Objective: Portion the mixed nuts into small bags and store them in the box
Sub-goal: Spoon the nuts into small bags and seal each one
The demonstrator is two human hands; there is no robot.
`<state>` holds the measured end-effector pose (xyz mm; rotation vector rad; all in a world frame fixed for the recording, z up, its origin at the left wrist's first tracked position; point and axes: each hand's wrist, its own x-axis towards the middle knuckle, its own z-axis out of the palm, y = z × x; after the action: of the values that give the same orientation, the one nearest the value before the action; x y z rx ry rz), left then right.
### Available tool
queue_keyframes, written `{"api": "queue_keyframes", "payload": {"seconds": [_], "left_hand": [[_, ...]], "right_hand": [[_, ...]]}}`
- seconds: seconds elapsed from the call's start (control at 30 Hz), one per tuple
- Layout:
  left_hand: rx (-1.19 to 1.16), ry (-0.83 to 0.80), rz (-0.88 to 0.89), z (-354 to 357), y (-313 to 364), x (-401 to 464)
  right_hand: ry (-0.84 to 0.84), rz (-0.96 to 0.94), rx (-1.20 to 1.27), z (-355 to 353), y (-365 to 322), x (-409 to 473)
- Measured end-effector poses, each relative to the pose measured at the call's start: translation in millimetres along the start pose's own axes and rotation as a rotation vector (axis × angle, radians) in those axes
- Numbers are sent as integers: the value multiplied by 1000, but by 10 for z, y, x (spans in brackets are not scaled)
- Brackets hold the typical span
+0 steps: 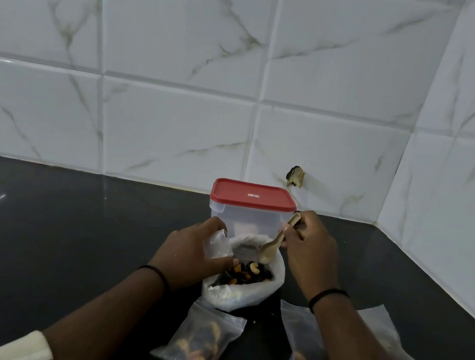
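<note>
Mixed nuts (248,272) sat heaped in the open white bag (255,298) at the middle of the bench (53,229), cashews and dark fruit showing at the mouth. Left hand (193,248) pinched a small empty bag (220,243) by its rim, fingers curled on the plastic, fingertips almost down among the nuts. Right hand (307,252) gripped a little wooden spoon (274,245) by the handle, bowl pointed down and hovering just above the pile. It looked empty from here.

My read: a scoop was next, so the small bag's mouth wanted holding wide and close beside the spoon, low over the white bag so any strays dropped back in. A level spoonful would go in cleaner than a heaped one, and the soft plastic rim could fold shut if the pinch slackened.

Out from the hands, a filled small bag (199,345) lay flat at the near edge, and a second one (301,355) lay partly under the right forearm, with more clear plastic just beyond it. Behind the white bag stood the box (242,220), clear-walled, its red lid (252,196) on, against the tiled wall (183,79). Nothing had gone into it that I could see.
</note>
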<state>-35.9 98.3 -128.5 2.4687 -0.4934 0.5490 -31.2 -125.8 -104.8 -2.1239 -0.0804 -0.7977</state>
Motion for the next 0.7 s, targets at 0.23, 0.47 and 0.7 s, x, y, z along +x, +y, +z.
{"api": "queue_keyframes", "payload": {"seconds": [0.23,0.47,0.7], "left_hand": [[-6,1,-7,-6,8,-7],[-18,-7,-12,4,-14,1],[-40,-19,-17,-10,2,-2]], "right_hand": [[-47,277,128,18,74,24],[-167,488,269,36,67,-25],[-69,571,388,-2,75,-2]]}}
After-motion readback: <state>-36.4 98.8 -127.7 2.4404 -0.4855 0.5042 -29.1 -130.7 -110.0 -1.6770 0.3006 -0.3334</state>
